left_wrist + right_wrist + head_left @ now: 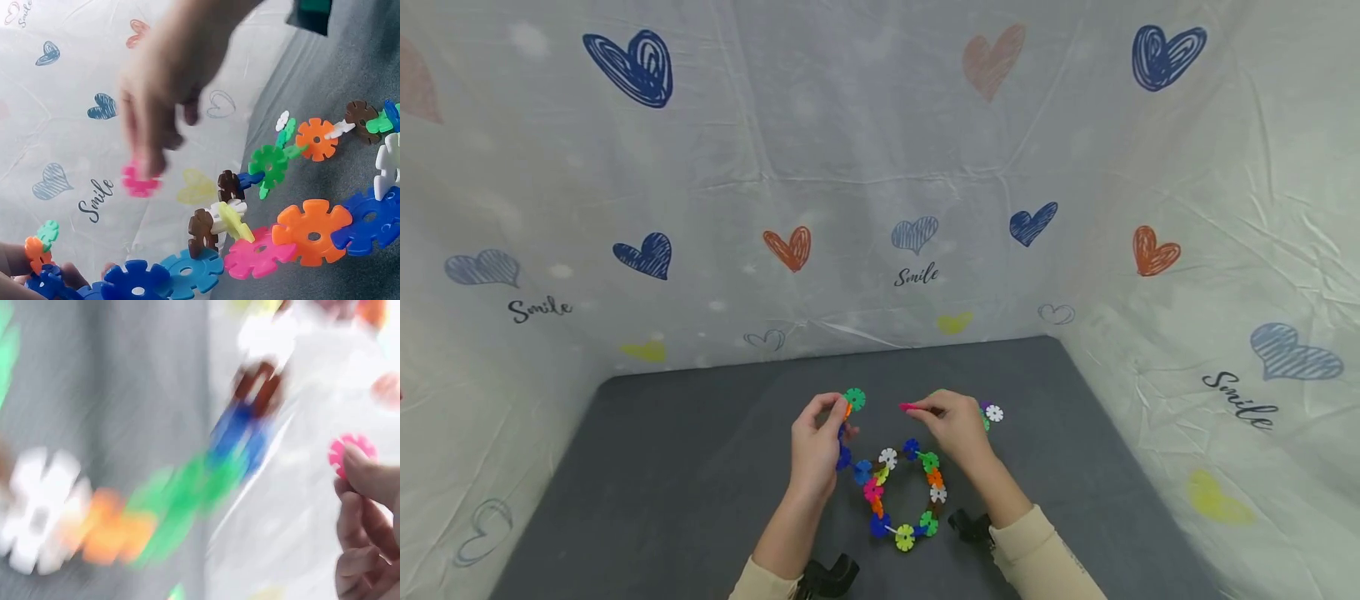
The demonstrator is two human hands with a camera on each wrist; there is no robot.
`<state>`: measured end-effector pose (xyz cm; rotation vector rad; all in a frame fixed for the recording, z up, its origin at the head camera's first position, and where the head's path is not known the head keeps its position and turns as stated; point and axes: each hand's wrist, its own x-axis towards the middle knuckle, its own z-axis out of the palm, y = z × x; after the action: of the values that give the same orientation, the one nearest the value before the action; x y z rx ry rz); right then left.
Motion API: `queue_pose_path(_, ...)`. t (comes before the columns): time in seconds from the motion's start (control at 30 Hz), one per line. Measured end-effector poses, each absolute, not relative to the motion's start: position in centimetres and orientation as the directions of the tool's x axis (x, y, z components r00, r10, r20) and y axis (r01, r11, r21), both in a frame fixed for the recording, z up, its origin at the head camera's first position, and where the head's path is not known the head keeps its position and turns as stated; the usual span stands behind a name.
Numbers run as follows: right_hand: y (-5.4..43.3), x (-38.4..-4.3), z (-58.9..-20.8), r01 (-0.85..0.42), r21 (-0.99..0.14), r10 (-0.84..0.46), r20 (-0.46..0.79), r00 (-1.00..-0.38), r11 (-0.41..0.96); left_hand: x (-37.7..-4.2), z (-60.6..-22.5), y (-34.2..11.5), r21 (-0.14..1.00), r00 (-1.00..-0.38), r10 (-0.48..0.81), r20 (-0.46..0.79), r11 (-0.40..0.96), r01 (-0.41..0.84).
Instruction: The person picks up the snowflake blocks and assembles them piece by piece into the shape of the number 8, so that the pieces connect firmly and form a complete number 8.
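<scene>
My left hand (812,442) holds the end of a chain of slotted plastic flower discs, around the orange disc (39,251) and blue discs; a green disc (854,399) tops that end. From there the chain runs down to a loop of multicoloured discs (905,537) lying on the table. To the right, raised above the table, my right hand (958,425) pinches a single pink disc (340,453) between thumb and finger. The pink disc is apart from the chain. Much of the chain is blurred in the right wrist view.
A few discs, one of them a white disc (994,413), lie just beyond my right hand. The dark grey table (700,467) meets a heart-printed cloth (850,125) at its back and sides. Black wrist mounts (831,575) sit by both cuffs.
</scene>
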<state>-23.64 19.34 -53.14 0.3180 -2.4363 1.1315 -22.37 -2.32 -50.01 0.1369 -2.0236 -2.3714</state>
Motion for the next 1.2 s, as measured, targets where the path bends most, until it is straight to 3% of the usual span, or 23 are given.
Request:
queue_pose_path(0.13,17.3,-22.5,-51.1,-0.571,-0.498,-0.078,0.705,-0.705,0.653,-22.3,-50.0,-2.1,0.983,-0.992,-0.117,-0.037,-0.184,-0.015)
queue_pose_path(0.27,16.1,-21.9,-50.3,-0.623,-0.352,-0.110,0.807,-0.580,0.698,-22.2,-50.1,-1.7,0.979,-0.992,-0.123,-0.024,-0.202,0.001)
queue_pose_path(0.67,16.3,-22.4,-49.8,-0.680,-0.156,-0.223,0.873,-0.435,0.717,-21.9,-49.7,-1.4,0.985,-0.997,-0.071,0.014,-0.170,0.026)
queue_pose_path(0.87,16.9,-22.4,-49.5,-0.716,-0.039,-0.316,0.879,-0.356,0.697,-21.5,-49.4,-1.4,0.994,-0.997,-0.025,0.078,-0.069,0.079)
queue_pose_path(1.2,17.4,-22.6,-49.4,-0.764,0.010,-0.351,0.892,-0.285,0.645,-21.3,-49.2,-1.5,0.990,-0.990,0.045,0.132,-0.047,0.130)
